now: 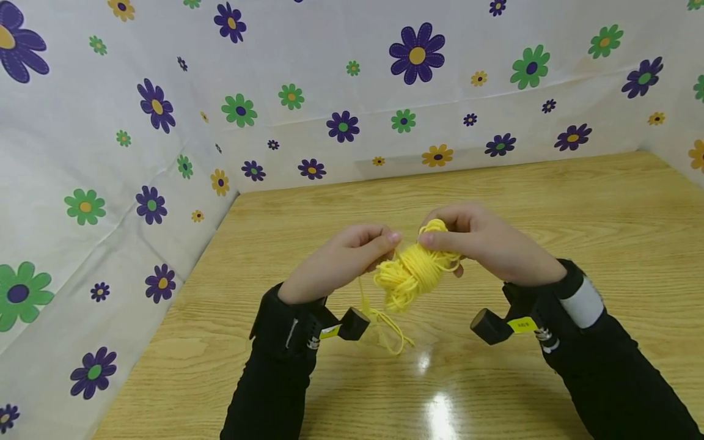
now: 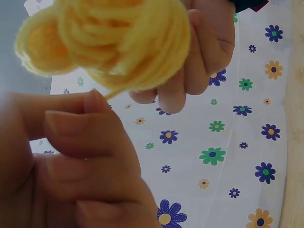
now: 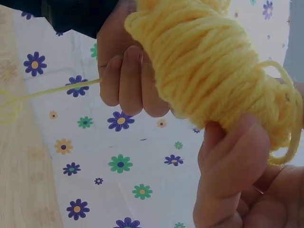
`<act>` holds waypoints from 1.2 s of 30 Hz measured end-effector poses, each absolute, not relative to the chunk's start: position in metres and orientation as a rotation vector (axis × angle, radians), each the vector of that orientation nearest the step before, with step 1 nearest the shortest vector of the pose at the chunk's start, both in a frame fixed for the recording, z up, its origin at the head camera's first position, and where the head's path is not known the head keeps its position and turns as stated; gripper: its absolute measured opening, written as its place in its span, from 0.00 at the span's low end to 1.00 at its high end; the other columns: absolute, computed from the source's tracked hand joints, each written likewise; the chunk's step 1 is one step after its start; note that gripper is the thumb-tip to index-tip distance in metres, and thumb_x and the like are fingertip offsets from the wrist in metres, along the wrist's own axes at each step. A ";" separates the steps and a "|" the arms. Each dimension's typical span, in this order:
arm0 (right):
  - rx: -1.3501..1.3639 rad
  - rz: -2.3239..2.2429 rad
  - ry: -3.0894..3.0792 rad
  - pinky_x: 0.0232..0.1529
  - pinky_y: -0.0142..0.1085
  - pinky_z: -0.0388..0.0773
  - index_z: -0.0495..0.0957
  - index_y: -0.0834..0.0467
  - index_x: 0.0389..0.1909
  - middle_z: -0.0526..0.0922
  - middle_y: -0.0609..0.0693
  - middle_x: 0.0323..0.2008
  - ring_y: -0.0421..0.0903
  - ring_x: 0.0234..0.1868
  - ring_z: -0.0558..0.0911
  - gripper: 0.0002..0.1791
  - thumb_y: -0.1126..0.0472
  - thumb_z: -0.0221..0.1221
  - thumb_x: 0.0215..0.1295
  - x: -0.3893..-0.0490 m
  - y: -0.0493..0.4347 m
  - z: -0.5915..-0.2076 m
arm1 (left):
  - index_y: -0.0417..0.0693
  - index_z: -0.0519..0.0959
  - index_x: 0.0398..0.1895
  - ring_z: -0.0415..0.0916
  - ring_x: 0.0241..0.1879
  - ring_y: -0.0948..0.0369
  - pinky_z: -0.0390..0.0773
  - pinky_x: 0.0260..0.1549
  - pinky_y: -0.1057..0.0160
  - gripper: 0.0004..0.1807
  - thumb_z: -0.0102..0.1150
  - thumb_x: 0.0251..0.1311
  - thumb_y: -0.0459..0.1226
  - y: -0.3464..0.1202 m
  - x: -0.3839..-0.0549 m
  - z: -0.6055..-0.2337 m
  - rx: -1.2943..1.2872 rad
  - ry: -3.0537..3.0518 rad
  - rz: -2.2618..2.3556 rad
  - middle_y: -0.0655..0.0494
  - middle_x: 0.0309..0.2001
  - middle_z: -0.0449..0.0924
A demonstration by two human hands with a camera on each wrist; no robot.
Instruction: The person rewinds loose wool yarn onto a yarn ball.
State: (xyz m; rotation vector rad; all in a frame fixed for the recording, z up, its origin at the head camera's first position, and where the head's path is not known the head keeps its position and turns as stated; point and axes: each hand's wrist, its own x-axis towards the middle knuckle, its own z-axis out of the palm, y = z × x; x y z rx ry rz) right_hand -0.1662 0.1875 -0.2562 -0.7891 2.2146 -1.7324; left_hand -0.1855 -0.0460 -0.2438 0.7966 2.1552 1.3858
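Holding a bundle of yellow yarn (image 1: 414, 269) above the table (image 1: 577, 208) at mid-scene, we curl our right hand (image 1: 484, 241) round its far end while our left hand (image 1: 343, 260), fingers bent, pinches a strand at its left side.

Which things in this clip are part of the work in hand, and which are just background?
In hand:
yellow yarn bundle, held above the table
right hand, gripping the bundle
left hand, pinching at its strands
loose yarn tail, trailing down

Background:
wooden table
flowered cloth
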 end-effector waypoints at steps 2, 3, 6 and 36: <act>-0.762 -1.705 2.239 0.24 0.37 0.74 0.73 0.65 0.33 0.74 0.52 0.25 0.47 0.24 0.73 0.13 0.59 0.55 0.73 -0.167 0.186 -0.256 | 0.42 0.69 0.30 0.57 0.26 0.58 0.60 0.31 0.63 0.16 0.41 0.79 0.39 -0.046 -0.185 -0.243 0.798 2.171 1.385 0.55 0.24 0.59; -0.747 -1.693 2.254 0.24 0.37 0.75 0.73 0.65 0.34 0.73 0.52 0.26 0.46 0.25 0.73 0.12 0.59 0.55 0.73 -0.167 0.186 -0.257 | 0.42 0.70 0.31 0.57 0.26 0.58 0.60 0.31 0.63 0.16 0.41 0.79 0.39 -0.047 -0.184 -0.242 0.794 2.182 1.383 0.55 0.24 0.59; -0.696 -1.660 2.314 0.26 0.37 0.77 0.73 0.64 0.34 0.73 0.52 0.27 0.47 0.27 0.74 0.12 0.58 0.56 0.72 -0.167 0.185 -0.257 | 0.41 0.72 0.33 0.58 0.27 0.58 0.61 0.33 0.63 0.15 0.42 0.79 0.39 -0.048 -0.182 -0.240 0.788 2.214 1.381 0.55 0.26 0.61; -0.406 -1.785 2.484 0.38 0.35 0.83 0.75 0.70 0.51 0.79 0.61 0.45 0.47 0.39 0.80 0.19 0.56 0.57 0.73 -0.172 0.180 -0.260 | 0.35 0.81 0.51 0.59 0.22 0.59 0.57 0.23 0.66 0.15 0.45 0.76 0.33 -0.047 -0.170 -0.237 0.967 2.270 1.308 0.56 0.23 0.69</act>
